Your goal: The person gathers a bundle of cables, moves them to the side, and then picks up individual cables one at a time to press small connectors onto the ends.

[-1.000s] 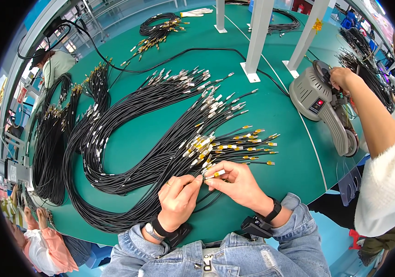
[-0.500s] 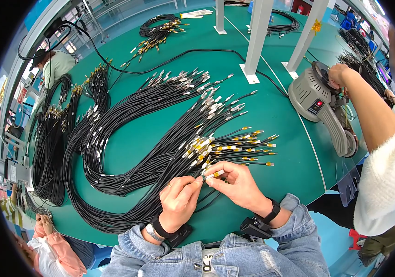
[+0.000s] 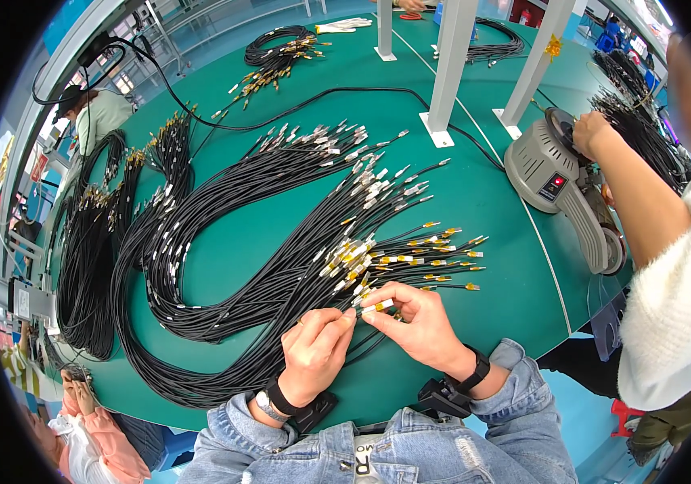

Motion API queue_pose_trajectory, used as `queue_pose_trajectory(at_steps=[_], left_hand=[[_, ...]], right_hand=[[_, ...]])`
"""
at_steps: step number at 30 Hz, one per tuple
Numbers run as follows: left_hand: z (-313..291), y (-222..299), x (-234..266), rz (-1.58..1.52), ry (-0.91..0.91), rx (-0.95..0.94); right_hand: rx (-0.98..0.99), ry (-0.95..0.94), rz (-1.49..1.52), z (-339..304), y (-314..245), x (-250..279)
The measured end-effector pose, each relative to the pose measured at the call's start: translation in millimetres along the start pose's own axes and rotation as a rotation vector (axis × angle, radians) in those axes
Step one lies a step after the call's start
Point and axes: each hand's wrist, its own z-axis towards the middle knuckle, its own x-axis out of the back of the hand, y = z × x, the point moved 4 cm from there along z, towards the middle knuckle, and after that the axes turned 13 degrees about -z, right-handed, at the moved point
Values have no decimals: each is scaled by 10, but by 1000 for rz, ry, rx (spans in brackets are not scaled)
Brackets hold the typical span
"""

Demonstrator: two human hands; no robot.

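A black cable's end with a white and yellow tag [image 3: 379, 306] is pinched between the fingertips of my two hands. My left hand [image 3: 313, 352] is closed on the cable just behind the tag, while my right hand [image 3: 420, 329] grips the tagged end with thumb and forefinger. The fingertips partly cover the connector. Right beyond my hands, the thick bundle of black cables [image 3: 224, 310] fans out into many ends with white and yellow tags [image 3: 394, 259]. It curves round to the left across the green table [image 3: 483, 323].
More black cable bundles [image 3: 91, 266] lie at the left, and a coiled one [image 3: 269, 52] at the back beside a white glove [image 3: 344, 25]. Grey posts [image 3: 447, 77] rise from the table. A co-worker's hand [image 3: 592, 133] rests on a grey machine [image 3: 543, 161] at the right.
My hands stay nearly in place, with only a slight shift at the tagged cable end. A person's hand has come in at the far edge. The co-worker's arm has moved a little.
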Motion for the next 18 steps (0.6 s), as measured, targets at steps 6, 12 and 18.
queue_pose_trajectory(at_steps=[6, 12, 18], left_hand=[[-23, -6, 5, 13, -17, 0], [31, -24, 7, -151, -50, 223], [92, -134, 19, -293, -136, 341]], right_hand=[[-42, -11, 13, -1, 37, -3], [-12, -15, 34, 17, 29, -9], [6, -47, 38, 14, -22, 40]])
